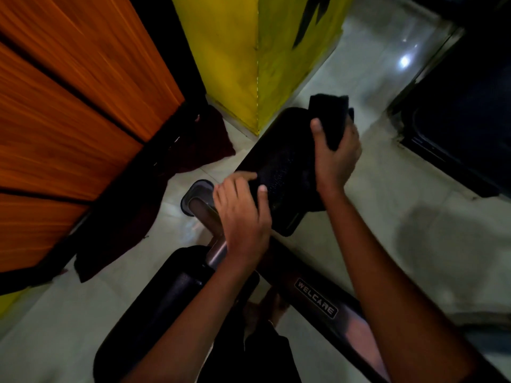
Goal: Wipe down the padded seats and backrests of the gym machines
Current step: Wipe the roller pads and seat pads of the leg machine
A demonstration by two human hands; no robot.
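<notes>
While left hand (243,214) fingers grip the black pad (279,161), right hand (336,150) fingers clutch a cloth (330,114).

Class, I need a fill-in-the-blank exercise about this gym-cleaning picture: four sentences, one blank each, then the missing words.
1. The right hand grips a folded black ____ at the far end of the black padded backrest.
2. The left hand holds the near ____ edge of that pad.
3. The dark metal frame bar carries a label reading ____.
4. The pillar beyond the pad is painted ____.

Missing words: cloth; left; WELCARE; yellow
</notes>
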